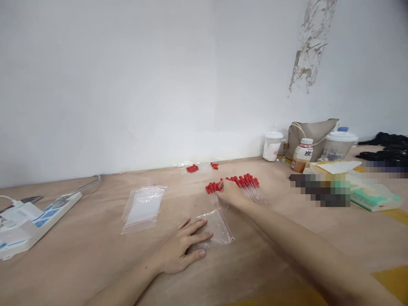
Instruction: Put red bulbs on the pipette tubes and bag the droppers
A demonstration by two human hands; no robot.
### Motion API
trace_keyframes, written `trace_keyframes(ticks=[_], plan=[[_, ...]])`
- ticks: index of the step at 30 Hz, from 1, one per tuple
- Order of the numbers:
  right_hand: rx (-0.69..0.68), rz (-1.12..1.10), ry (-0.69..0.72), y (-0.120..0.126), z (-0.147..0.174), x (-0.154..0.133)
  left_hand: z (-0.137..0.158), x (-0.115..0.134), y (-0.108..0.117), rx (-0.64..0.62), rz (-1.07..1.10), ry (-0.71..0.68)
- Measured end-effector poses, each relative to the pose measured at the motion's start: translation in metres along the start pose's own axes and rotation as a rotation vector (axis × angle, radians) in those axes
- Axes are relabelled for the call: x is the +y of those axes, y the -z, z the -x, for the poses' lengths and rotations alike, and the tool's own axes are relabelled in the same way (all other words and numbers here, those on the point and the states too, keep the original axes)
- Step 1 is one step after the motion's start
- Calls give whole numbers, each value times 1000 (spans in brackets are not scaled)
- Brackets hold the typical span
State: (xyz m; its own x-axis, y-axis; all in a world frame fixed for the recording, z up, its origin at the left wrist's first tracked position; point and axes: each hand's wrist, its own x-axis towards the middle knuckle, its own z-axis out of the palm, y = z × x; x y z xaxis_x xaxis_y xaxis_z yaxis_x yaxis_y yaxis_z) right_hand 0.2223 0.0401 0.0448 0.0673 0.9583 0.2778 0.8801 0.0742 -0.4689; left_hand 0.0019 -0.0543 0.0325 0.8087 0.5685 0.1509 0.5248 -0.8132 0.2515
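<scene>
My left hand (pixel 181 248) lies flat with its fingers spread, pressing on a clear zip bag (pixel 219 229) with a red seal line. My right hand (pixel 231 193) reaches over a row of thin clear droppers with red bulbs (pixel 247 182). Its fingers are pinched at the red bulb end of a dropper, and the fingertips are partly hidden. A few more red-bulbed droppers (pixel 211 187) lie just left of those fingers. To the left rests a stack of flat clear zip bags (pixel 145 208). Against the wall are bagged droppers with red bulbs (pixel 192 168).
A white power strip (pixel 60 212) with plugs and cables sits at the far left. On the right stand a lidded paper cup (pixel 273 146), a drink bottle (pixel 302 155), a grey bag (pixel 310 136), a clear lidded cup (pixel 339 146) and a green-and-white packet (pixel 374 195).
</scene>
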Motion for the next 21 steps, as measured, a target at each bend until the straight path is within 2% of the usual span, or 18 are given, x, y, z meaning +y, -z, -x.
trace_keyframes(ticks=[2, 5, 13, 17, 21], plan=[[-34, 19, -93, -7, -8, -9, 2, -1, -1, 67, 21, 12], [-47, 14, -130, -16, -12, -16, 3, -1, -3, 159, 49, 66], [-74, -61, -165, -20, -20, -19, 3, -2, 2, 101, 117, 11], [-56, -125, -110, -9, -15, -12, 3, -2, 6, 64, 140, -12], [-60, -312, 17, 8, 10, 17, 4, -3, 5, 33, 129, -4]])
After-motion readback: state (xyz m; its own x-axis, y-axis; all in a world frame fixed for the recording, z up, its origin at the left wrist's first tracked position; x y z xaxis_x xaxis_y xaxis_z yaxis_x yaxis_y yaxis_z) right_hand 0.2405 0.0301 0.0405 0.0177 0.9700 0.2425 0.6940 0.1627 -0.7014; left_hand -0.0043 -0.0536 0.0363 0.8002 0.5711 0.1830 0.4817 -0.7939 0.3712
